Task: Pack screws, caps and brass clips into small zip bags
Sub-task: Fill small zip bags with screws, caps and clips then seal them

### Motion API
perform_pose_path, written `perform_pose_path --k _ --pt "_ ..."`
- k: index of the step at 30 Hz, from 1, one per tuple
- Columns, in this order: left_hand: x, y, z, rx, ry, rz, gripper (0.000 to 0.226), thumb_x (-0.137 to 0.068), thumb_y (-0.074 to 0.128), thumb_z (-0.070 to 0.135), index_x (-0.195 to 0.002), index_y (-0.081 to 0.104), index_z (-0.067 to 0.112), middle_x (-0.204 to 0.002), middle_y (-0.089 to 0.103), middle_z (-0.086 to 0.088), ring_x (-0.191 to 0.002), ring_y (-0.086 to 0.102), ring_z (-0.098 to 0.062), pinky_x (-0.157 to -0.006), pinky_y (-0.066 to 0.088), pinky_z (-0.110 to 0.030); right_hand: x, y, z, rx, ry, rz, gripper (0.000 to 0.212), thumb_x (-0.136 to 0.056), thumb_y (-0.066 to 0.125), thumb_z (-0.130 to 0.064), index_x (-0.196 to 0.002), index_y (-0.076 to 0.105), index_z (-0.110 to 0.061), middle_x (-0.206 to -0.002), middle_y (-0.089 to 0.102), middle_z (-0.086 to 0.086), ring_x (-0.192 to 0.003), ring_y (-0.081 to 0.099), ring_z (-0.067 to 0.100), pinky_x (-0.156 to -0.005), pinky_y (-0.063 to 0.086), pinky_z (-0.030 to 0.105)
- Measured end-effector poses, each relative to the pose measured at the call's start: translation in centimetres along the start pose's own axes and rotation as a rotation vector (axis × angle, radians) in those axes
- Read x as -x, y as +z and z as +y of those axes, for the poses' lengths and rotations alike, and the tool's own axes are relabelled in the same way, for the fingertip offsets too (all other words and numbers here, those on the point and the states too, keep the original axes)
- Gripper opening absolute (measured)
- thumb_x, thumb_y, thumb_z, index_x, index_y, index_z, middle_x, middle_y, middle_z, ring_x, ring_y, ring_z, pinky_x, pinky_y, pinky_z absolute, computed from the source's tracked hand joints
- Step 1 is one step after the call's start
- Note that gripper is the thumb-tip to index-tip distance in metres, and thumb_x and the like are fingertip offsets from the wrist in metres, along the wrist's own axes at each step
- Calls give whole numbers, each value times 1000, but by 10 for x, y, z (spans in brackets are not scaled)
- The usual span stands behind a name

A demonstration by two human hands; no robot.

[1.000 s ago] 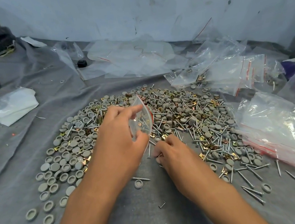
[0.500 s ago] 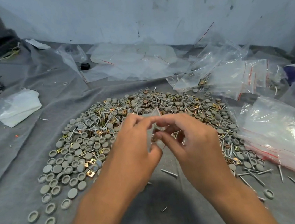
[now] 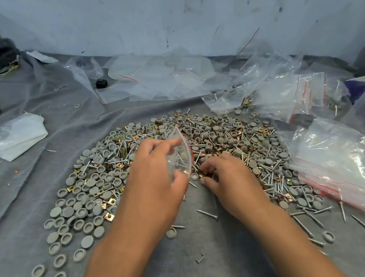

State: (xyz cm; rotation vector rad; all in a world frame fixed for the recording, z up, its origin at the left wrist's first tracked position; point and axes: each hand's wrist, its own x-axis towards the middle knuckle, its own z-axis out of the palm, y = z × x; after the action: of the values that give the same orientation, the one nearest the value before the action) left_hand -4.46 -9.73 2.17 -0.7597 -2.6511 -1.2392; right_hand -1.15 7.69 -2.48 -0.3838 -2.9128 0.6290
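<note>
A wide heap of grey caps (image 3: 95, 188), silver screws (image 3: 271, 173) and brass clips (image 3: 118, 150) covers the grey cloth in front of me. My left hand (image 3: 152, 183) holds a small clear zip bag (image 3: 180, 154) with a red strip, mouth held open, several screws and a clip inside it. My right hand (image 3: 225, 179) lies just right of the bag, its fingertips curled down onto brass clips at the heap's near edge. What those fingers pinch is hidden.
Filled and empty zip bags (image 3: 342, 171) lie piled at the right and back right (image 3: 281, 94). Flat plastic sheets (image 3: 165, 78) lie by the wall, a white packet (image 3: 20, 135) at the left. Loose screws (image 3: 207, 213) and caps (image 3: 58, 261) are scattered near me.
My right hand left the bag's mouth and dropped right onto the heap. The left hand kept hold of the bag and tilted it upright.
</note>
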Motion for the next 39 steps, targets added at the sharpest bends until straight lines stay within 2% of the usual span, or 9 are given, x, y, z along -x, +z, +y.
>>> perform_pose_path --k 4,8,14,17,19,24,30,34,39 --pt "1 -2 -1 -2 -11 10 59 -88 63 12 -143 53 28 -113 44 17 -83 47 9 -80 35 0 -3 1 1 105 -22 54 18 -93 67 -44 -108 66 -33 -102 47 -13 -106 48 14 -75 33 29" --pt "1 -4 -2 5 -21 6 59 -88 63 12 -144 52 29 -113 44 17 -84 46 11 -80 34 1 -3 1 9 131 -17 10 12 -99 58 -41 -103 60 -30 -103 50 -11 -98 50 12 -73 38 28" --pt "0 -4 0 6 -29 3 60 -89 63 13 -145 50 31 -115 44 18 -82 46 11 -76 37 0 -5 -8 17 -250 54 106 20 -96 67 -25 -86 52 -33 -80 61 -14 -67 57 -16 -53 40 4" --pt "1 -3 1 -2 -25 -2 60 -88 63 13 -145 50 31 -116 44 18 -82 45 12 -77 36 0 -4 -5 14 -206 16 44 12 -95 69 -30 -102 62 -37 -93 63 -17 -65 64 -1 -62 52 16" --pt "1 -2 2 -6 -27 -5 60 -88 64 14 -144 50 32 -115 43 18 -81 46 10 -77 37 0 -5 0 12 -67 -24 17 15 -95 68 -35 -110 66 -37 -99 58 -18 -84 61 5 -77 53 29" --pt "2 -1 2 -7 -28 -11 60 -89 64 14 -145 50 32 -114 43 20 -81 47 8 -74 38 0 -4 3 13 121 -60 44 17 -100 57 -39 -113 67 -33 -100 54 -16 -100 54 11 -79 48 31" --pt "2 1 4 -12 -19 -26 61 -90 64 13 -145 49 34 -113 42 20 -82 47 8 -70 41 -5 -2 -8 10 -106 -111 208 16 -102 53 -36 -106 66 -27 -98 59 -13 -94 54 10 -79 44 32" --pt "2 2 5 -12 -19 -29 61 -90 64 12 -145 48 34 -114 42 20 -83 48 5 -68 40 -7 1 -7 8 52 -87 -27 12 -98 61 -41 -106 68 -36 -104 59 -15 -99 56 10 -84 50 36" --pt "2 2 3 0 -24 -35 61 -90 64 12 -145 49 33 -114 41 19 -83 48 6 -72 40 -4 8 -5 5 62 -142 -28 8 -94 68 -34 -101 67 -34 -97 57 -16 -96 57 10 -82 50 33"
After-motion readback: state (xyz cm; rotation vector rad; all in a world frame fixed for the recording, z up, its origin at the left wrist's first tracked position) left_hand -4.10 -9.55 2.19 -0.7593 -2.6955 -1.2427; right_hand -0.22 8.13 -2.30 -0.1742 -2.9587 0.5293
